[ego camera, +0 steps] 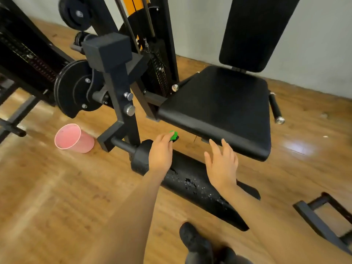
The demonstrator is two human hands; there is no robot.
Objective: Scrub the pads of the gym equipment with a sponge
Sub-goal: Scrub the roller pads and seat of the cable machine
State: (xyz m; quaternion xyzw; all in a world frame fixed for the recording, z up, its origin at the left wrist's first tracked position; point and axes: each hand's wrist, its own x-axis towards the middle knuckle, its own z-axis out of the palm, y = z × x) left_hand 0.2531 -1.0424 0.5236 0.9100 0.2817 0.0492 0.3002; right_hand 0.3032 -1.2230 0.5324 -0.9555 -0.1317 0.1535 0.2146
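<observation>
At the far left, a pink cup [73, 139] stands on the wooden floor [47, 187], near the end of the machine's roller but apart from it; what it holds is hard to tell from this angle.

Next comes the black frame [122, 88] of the leg machine, and at its foot the long roller pad [192, 180], lying across the lower middle of the view. Beads and small puddles of water show on the roller's top surface, mostly along its middle, so it looks wet and at least partly worked over. Its left end looks drier, and whether the underside has been reached cannot be told.

The left hand [161, 153] is over the left end of the roller, its fingers curled round a green sponge [173, 135] that pokes out past the fingertips, in the gap between the roller and the seat's front edge. Whether the sponge touches the roller here is unclear.

The right hand [222, 162] is above the middle of the roller, fingers straight and spread, holding nothing, with its tips close to the front lip of the seat pad [219, 107].

The seat pad looks dry and matte, with no drops on it, and the upright back pad [253, 31] beyond it looks the same. My reading is that the roller is the pad in hand, and the seat and back pads are left to scrub.
</observation>
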